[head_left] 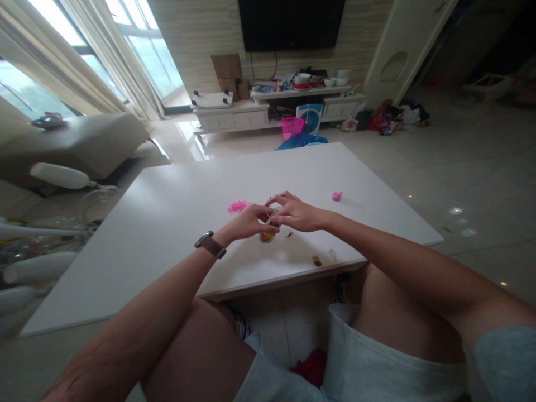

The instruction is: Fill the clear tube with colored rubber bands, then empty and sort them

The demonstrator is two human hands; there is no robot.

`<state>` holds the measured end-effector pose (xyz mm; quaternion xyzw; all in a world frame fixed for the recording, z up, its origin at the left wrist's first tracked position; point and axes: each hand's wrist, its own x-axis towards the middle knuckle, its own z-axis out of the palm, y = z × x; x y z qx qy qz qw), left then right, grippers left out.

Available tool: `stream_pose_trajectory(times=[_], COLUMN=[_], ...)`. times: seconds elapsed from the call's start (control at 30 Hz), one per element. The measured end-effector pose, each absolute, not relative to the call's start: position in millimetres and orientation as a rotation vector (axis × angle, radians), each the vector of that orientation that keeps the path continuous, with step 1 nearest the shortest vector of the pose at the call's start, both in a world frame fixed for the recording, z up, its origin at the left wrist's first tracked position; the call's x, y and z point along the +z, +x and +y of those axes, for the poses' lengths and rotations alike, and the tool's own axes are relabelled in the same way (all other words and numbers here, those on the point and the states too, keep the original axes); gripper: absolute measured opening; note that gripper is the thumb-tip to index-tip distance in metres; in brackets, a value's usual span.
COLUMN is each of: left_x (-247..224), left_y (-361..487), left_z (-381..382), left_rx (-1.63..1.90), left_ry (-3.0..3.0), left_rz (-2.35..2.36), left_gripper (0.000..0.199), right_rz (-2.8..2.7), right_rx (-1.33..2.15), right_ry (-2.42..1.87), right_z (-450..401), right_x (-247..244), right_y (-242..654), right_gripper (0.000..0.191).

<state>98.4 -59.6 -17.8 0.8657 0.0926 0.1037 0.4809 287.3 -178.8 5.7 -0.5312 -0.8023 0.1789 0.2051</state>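
Over the middle of the white table [188, 195], my left hand [251, 220] and my right hand [297, 214] meet around a small clear object [274, 216], too small to make out. The fingers of both hands are closed on it. Just below my left fingers sits a small yellow, red and blue item [267, 237]. A pink bundle [238, 206] lies behind my left hand. Near the front edge are a small yellow and dark piece [317, 261] and a clear piece [333, 254]. A tiny dark piece [289, 234] rests below my right hand.
Another pink bundle [336, 196] lies at the table's right. Beyond the table are a pink basket [292, 127], a blue bag [299, 141] and a white TV cabinet [247, 117] holding bowls and boxes. White chairs [61, 175] stand at the left.
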Motion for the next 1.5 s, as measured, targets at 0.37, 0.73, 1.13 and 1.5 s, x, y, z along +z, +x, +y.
stream_pose_trajectory(times=[0.37,0.73,1.13,1.5], left_x=[-25.8,-27.8,-31.2,-27.8], left_y=[98.9,74.6,55.9,41.9], left_z=[-53.0,-10.3,3.4,1.9], left_rx=[0.227,0.456,0.549,0.597], left_ry=[2.034,2.044,2.067,2.078], left_rz=[0.268,0.557,0.625,0.641], left_gripper=[0.037,0.040,0.044,0.042], right_rz=[-1.851,-2.253,-1.938,-1.579], right_rx=[0.245,0.693,0.513,0.307], right_ry=[-1.297,-1.880,-2.025,-2.088], right_z=[-175.2,-162.6,-132.2,-72.6], right_x=[9.7,-62.2,-88.1,-112.1], right_y=[290.1,317.1,307.1,306.3], right_gripper=[0.034,0.022,0.010,0.013])
